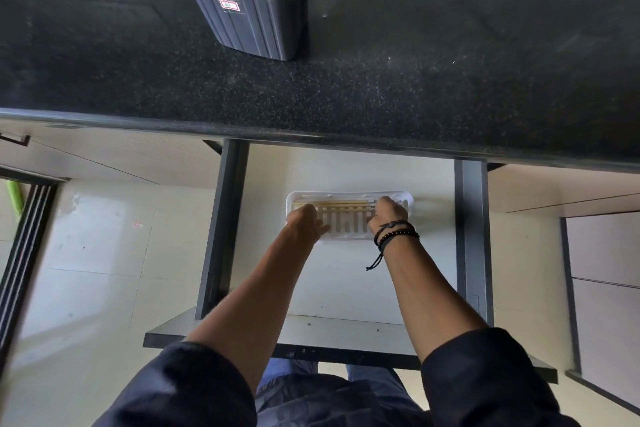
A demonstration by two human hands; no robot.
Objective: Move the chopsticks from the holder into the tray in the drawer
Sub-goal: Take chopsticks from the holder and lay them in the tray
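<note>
Left hand [306, 222] and right hand [384, 215] each pinch an end of the chopsticks [341, 207], likely to lay them level along the 12 o'clock side of the tray [346, 236]; the holder [249, 24] at 11 o'clock holds more.

Bare forearms, dark sleeves.
Navy sleeves [180, 388] pushed up; black bead bracelets [396, 234] by the right hand [382, 217]; blue jeans [294, 369].

One left hand [306, 220], one right hand [386, 215], one holder [252, 21], one tray [346, 236], one drawer [471, 236]; chopsticks [332, 206] count unclear.
</note>
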